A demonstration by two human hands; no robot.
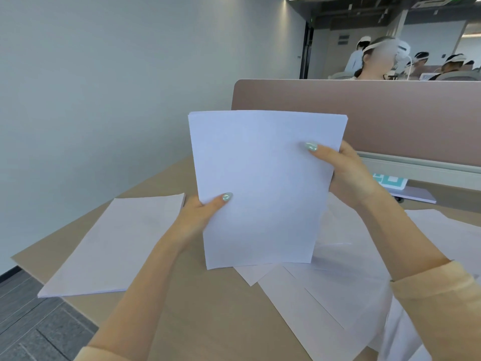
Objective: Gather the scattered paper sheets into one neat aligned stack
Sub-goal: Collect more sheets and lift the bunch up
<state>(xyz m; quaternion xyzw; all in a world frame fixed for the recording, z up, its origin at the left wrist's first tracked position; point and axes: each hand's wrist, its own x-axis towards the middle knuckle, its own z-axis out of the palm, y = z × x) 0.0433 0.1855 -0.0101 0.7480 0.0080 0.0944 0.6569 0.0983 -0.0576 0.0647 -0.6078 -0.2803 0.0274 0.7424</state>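
Note:
I hold a bundle of white paper sheets (260, 183) upright above the desk, its edges nearly aligned. My left hand (200, 212) grips the bundle's left edge low down, thumb on the front. My right hand (346, 173) grips the right edge higher up, thumb on the front. A flat stack of sheets (112, 246) lies on the desk to the left, near the corner. Several loose sheets (338, 290) lie overlapping and askew on the desk under and to the right of the bundle.
The wooden desk (208, 321) ends at a left edge, with grey floor (31, 324) beyond. A brown partition (390, 110) closes off the back. A small teal-and-white card (390, 179) sits at its base. People sit behind the partition.

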